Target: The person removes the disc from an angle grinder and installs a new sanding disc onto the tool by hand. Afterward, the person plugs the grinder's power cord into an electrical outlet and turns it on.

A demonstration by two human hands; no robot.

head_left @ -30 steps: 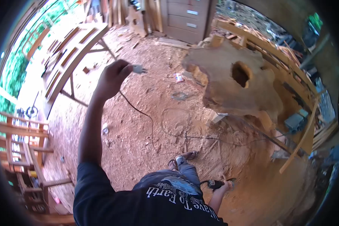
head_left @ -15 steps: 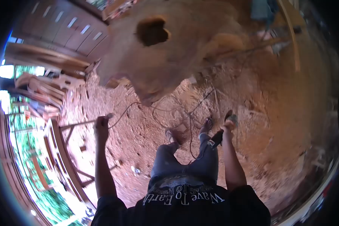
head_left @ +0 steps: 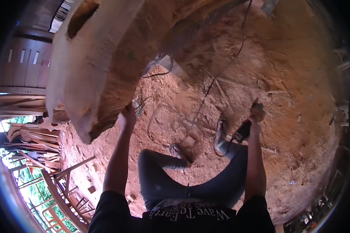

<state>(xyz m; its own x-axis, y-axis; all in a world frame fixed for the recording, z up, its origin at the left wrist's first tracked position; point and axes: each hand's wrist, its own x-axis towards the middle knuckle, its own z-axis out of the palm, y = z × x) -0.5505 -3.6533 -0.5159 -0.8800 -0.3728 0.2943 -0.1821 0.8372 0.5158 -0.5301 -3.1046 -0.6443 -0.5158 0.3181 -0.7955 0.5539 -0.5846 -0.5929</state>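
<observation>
My right hand (head_left: 255,129) is wrapped round the body of an angle grinder (head_left: 243,131), held low in front of my right leg with its head pointing away from me. My left hand (head_left: 127,117) is closed at the lower edge of a large carved wood piece (head_left: 120,66). A thin dark cord (head_left: 144,103) curves close to the fingers of that hand. What the left fingers hold is hidden. The wood piece has a dark hollow (head_left: 82,17) near its upper left and a pointed lower end.
Shavings cover the ground (head_left: 163,134), with loops of cord (head_left: 169,120) and small wood blocks (head_left: 190,140) near my feet. Stacked timber offcuts (head_left: 37,141) stand at left, above a wooden frame (head_left: 62,194). A long cord (head_left: 237,54) runs up past the wood piece.
The view has turned and the wood piece now fills the upper left. My left hand has come up to its edge. The grinder, still in my right hand, has moved right, and my legs are wider apart.
</observation>
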